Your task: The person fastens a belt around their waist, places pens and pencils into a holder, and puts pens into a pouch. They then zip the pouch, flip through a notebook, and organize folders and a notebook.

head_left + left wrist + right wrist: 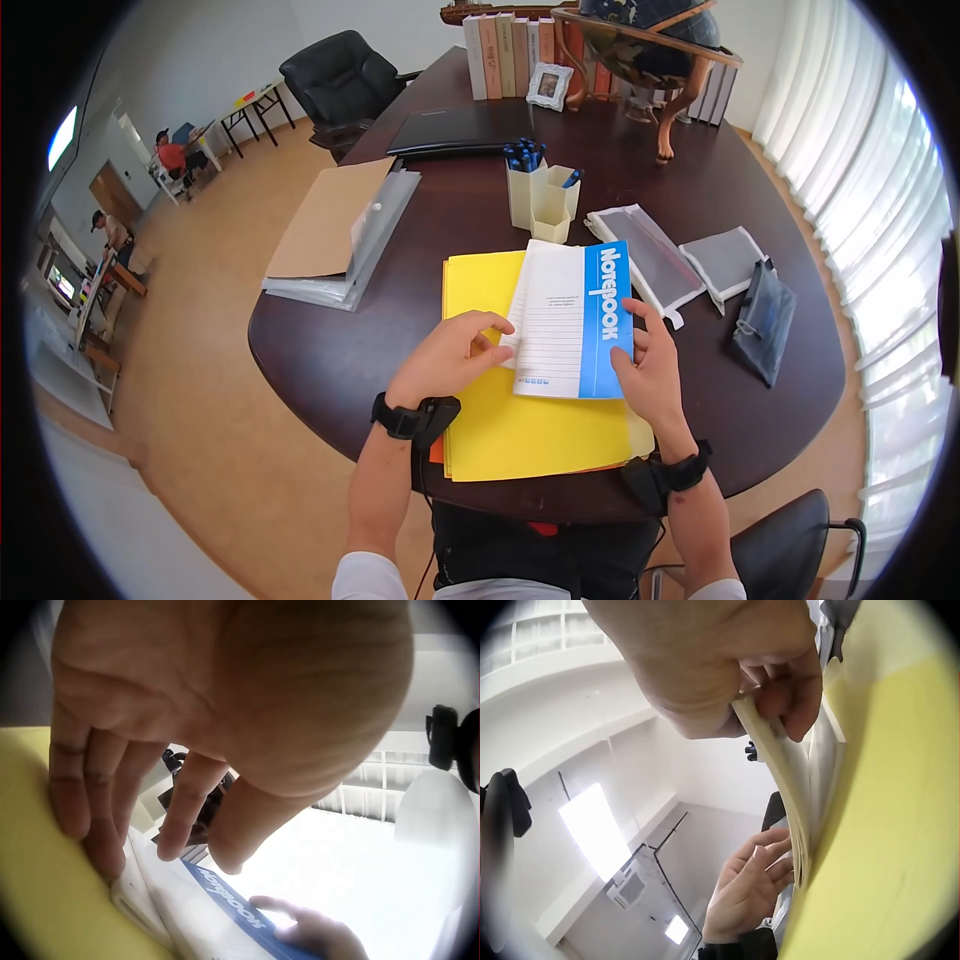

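Note:
A blue-and-white notebook (575, 330), marked NOTEPOOK on its blue band, is held tilted over a yellow folder (530, 440) on the desk. My right hand (652, 372) pinches its right edge, thumb on the cover and fingers curled behind, as the right wrist view shows. White pages (511, 325) stick out past the notebook's left side. There my left hand (445, 355) has its fingers loosely bent, fingertips right at the edge. In the left wrist view the left thumb (247, 825) stands apart from the fingers, near the notebook (202, 907).
Behind the notebook stands a pen holder (540, 195) with blue pens. Clear sleeves with a brown folder (330, 225) lie to the left. On the right are mesh pouches (655, 255) and a dark pouch (765, 325). A black laptop-like case (450, 130), books and a globe (650, 45) stand farther back.

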Action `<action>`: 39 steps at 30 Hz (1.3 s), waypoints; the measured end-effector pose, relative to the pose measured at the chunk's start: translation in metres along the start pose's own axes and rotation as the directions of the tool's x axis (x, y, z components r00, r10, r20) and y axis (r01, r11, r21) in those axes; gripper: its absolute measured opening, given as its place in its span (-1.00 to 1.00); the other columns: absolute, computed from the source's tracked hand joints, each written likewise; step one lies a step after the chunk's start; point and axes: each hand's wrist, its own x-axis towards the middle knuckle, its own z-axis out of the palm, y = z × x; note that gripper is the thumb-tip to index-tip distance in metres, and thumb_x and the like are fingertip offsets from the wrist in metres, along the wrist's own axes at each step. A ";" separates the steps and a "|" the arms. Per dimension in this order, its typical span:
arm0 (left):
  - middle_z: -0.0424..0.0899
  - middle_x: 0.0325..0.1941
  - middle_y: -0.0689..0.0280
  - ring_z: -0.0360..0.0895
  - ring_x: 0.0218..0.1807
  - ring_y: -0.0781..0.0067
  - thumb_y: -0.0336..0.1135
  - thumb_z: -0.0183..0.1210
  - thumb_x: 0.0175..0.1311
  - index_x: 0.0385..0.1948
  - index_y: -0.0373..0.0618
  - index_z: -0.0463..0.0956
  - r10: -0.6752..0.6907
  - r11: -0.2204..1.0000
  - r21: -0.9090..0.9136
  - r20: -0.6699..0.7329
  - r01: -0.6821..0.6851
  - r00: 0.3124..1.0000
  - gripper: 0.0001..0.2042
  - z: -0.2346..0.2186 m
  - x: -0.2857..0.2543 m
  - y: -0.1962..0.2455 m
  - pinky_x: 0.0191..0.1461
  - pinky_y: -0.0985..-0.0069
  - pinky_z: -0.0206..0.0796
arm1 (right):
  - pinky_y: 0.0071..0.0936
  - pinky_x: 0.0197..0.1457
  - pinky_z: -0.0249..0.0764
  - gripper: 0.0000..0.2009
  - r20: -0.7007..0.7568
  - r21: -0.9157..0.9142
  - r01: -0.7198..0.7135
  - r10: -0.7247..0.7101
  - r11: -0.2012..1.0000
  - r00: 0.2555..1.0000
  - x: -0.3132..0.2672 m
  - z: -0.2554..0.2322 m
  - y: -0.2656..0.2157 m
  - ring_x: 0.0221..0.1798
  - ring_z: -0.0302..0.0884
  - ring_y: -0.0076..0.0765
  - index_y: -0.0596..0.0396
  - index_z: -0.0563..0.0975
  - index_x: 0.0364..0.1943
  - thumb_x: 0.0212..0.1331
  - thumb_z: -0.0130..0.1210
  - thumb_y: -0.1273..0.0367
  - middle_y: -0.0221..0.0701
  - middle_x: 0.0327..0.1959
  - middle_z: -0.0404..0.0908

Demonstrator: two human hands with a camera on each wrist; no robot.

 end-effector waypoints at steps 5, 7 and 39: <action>0.69 -0.24 0.23 0.64 -0.26 0.46 -0.34 0.24 0.32 -0.13 -0.24 0.57 -0.045 0.999 -0.006 0.019 0.045 0.999 -0.80 -0.001 -0.001 0.006 -0.16 0.53 0.43 | -0.47 -0.15 0.56 -0.53 -0.066 -0.232 0.021 -0.038 0.972 0.997 0.006 -0.001 0.009 -0.23 0.71 -0.22 0.28 0.38 0.15 0.10 0.16 0.51 -0.09 -0.15 0.70; 0.69 -0.28 0.24 0.62 -0.27 0.48 -0.33 0.24 0.33 -0.18 -0.24 0.57 -0.090 0.996 0.000 0.042 0.090 0.995 -0.82 -0.004 -0.001 0.014 -0.15 0.53 0.42 | -0.37 -0.12 0.57 -0.53 -0.064 -0.340 0.048 -0.074 0.939 0.995 0.006 0.000 0.010 -0.20 0.71 -0.09 0.28 0.39 0.14 0.09 0.18 0.50 -0.06 -0.14 0.68; 0.55 -0.10 0.14 0.51 0.00 0.20 -0.29 0.41 0.07 -0.12 -0.21 0.50 -0.104 0.975 0.198 0.014 0.099 0.994 -0.62 -0.015 0.000 0.003 0.09 0.37 0.38 | -0.33 -0.04 0.51 -0.50 0.101 -0.622 0.275 -0.273 0.733 0.957 0.001 0.002 0.008 -0.11 0.49 -0.20 0.22 0.59 0.03 -0.01 0.44 0.29 -0.21 -0.06 0.52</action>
